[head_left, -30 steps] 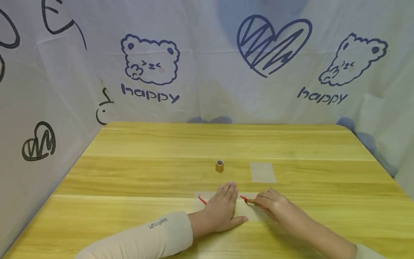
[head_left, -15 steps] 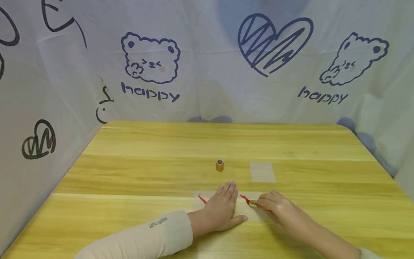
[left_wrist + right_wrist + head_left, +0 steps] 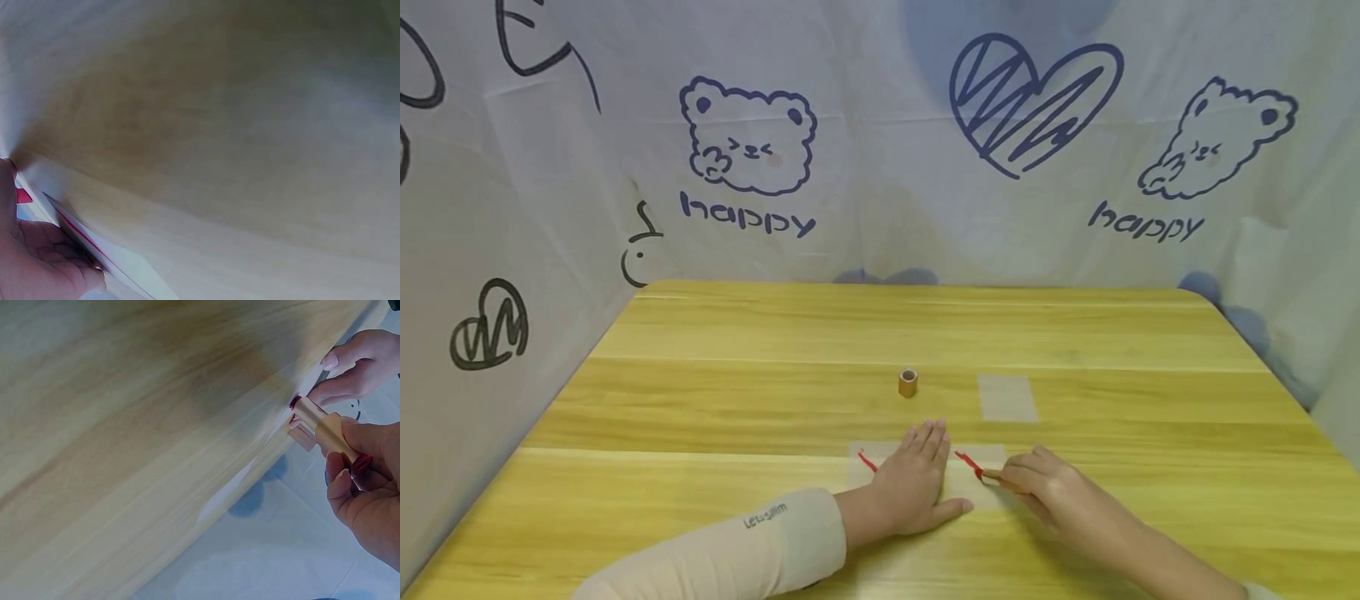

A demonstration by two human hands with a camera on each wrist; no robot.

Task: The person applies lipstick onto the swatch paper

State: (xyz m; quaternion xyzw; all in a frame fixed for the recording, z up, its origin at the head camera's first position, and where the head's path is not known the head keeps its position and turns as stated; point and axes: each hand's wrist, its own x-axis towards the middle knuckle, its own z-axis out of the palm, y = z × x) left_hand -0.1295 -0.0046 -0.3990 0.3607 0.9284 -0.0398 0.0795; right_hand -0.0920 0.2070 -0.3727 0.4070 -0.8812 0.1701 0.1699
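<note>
My right hand [image 3: 1054, 490] pinches a gold-tubed lipstick [image 3: 334, 436] between thumb and fingers. The lipstick's red tip meets a pale sheet of paper [image 3: 962, 492] at the lower end of a slanting red stroke [image 3: 967, 461]. Flat on the same sheet, my left hand [image 3: 910, 490] rests with its fingers extended and thumb spread out. A second red stroke [image 3: 867, 461] shows at the sheet's left, partly hidden under the left hand. Only part of the left hand [image 3: 47, 259] appears at the left wrist view's lower left corner, beside the paper [image 3: 134, 269].
The lipstick's gold cap [image 3: 907, 384] stands upright beyond the left fingertips, hollow end up. To its right lies a small pale square of paper [image 3: 1007, 398]. The wooden table [image 3: 737, 400] ends at a printed cloth [image 3: 880, 167] hanging behind it.
My right hand has drawn the lipstick slightly right and towards me, and the red stroke beneath it has grown longer. The left hand has stayed in place.
</note>
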